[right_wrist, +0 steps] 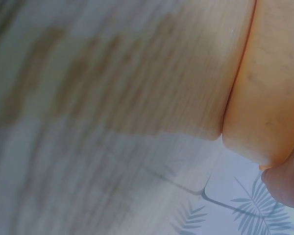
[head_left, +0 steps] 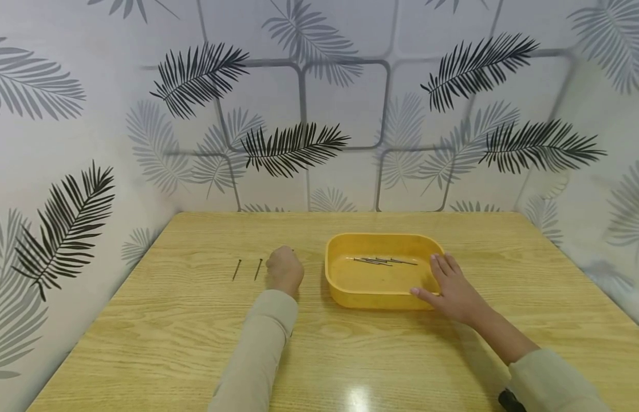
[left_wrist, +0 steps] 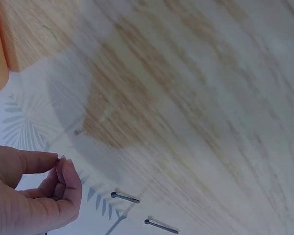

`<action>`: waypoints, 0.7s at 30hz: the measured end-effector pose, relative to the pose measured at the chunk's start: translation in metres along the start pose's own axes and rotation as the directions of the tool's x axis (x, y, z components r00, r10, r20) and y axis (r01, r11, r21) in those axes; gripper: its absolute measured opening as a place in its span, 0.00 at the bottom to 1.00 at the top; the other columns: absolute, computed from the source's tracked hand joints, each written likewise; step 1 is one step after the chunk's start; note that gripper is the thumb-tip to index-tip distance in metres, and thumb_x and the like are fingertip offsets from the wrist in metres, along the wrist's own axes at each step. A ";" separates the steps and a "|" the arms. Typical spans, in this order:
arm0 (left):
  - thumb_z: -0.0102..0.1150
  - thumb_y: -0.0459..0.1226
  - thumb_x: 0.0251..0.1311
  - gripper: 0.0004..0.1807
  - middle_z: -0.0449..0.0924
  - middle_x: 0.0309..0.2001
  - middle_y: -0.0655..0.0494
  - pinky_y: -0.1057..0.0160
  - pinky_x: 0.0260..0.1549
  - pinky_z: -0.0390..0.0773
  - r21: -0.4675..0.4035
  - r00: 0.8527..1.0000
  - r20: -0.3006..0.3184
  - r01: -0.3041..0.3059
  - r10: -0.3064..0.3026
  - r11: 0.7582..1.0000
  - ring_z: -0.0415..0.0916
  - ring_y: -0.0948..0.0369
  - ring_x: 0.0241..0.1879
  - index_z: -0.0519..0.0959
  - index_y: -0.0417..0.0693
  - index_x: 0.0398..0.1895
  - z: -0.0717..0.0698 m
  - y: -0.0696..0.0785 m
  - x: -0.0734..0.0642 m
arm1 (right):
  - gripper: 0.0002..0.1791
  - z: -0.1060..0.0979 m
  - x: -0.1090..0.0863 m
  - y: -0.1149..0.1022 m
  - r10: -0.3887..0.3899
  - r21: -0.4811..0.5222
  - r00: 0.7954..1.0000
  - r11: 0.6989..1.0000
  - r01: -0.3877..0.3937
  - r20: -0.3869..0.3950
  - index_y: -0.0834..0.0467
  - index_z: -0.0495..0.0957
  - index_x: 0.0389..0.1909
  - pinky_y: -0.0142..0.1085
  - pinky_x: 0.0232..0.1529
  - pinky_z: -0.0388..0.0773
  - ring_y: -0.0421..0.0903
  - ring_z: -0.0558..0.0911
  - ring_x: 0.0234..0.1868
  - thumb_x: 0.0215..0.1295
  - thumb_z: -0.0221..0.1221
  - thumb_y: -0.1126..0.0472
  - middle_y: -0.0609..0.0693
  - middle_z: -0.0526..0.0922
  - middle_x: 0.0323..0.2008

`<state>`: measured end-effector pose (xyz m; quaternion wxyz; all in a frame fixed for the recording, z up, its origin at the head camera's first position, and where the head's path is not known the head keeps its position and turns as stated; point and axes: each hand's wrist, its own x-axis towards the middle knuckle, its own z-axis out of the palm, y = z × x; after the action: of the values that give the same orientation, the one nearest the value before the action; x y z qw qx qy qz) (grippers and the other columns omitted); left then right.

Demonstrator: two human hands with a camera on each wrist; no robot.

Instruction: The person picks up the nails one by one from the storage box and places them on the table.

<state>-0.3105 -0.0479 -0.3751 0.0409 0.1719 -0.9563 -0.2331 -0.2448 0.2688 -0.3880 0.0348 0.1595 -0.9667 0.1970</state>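
Note:
My left hand [head_left: 286, 269] is above the table, left of a yellow plastic tray [head_left: 371, 300]. In the left wrist view, its thumb and fingertips pinch a nail [left_wrist: 59, 159], of which only a tiny dark bit shows. Two dark nails lie apart on the wood beside this hand, one nail [head_left: 258, 269] nearer and another nail [head_left: 237, 269] farther left. Several more nails [head_left: 373, 261] lie loose inside the tray. My right hand [head_left: 456, 292] holds the tray's right near corner, fingers over the right rim and thumb on the front rim.
The wooden table [head_left: 160, 332] reaches back to a wall [head_left: 340, 103] with printed leaves. A small black object [head_left: 510, 400] shows beside the right sleeve at the lower edge.

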 end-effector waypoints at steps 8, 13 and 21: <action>0.53 0.26 0.57 0.08 0.83 0.33 0.40 0.68 0.18 0.72 0.097 0.999 -0.003 -0.043 0.043 0.994 0.79 0.57 0.26 0.80 0.31 0.37 -0.001 -0.003 0.000 | 0.51 0.001 0.000 0.001 -0.002 -0.003 1.000 1.000 0.002 0.000 0.77 0.45 0.67 0.64 0.65 0.44 0.70 0.41 0.70 0.62 0.52 0.40 0.74 0.44 0.68; 0.53 0.27 0.57 0.09 0.82 0.32 0.39 0.68 0.18 0.71 0.120 0.999 0.008 -0.037 0.037 0.992 0.77 0.57 0.26 0.80 0.29 0.37 0.000 -0.006 0.001 | 0.51 0.000 0.000 0.001 -0.005 -0.005 1.000 1.000 0.005 -0.001 0.77 0.45 0.66 0.64 0.65 0.44 0.70 0.41 0.70 0.62 0.52 0.40 0.74 0.45 0.68; 0.53 0.27 0.56 0.08 0.82 0.32 0.42 0.67 0.18 0.69 0.128 0.999 0.032 -0.043 0.039 0.991 0.76 0.59 0.25 0.80 0.31 0.36 0.002 -0.009 0.004 | 0.50 0.001 0.000 0.001 -0.008 -0.004 1.000 1.000 0.008 -0.005 0.77 0.46 0.66 0.64 0.65 0.45 0.70 0.41 0.70 0.62 0.52 0.40 0.74 0.46 0.68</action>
<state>-0.3113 -0.0561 -0.3808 0.0202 0.1510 -0.9732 -0.1725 -0.2451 0.2698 -0.3891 0.0384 0.1629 -0.9664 0.1953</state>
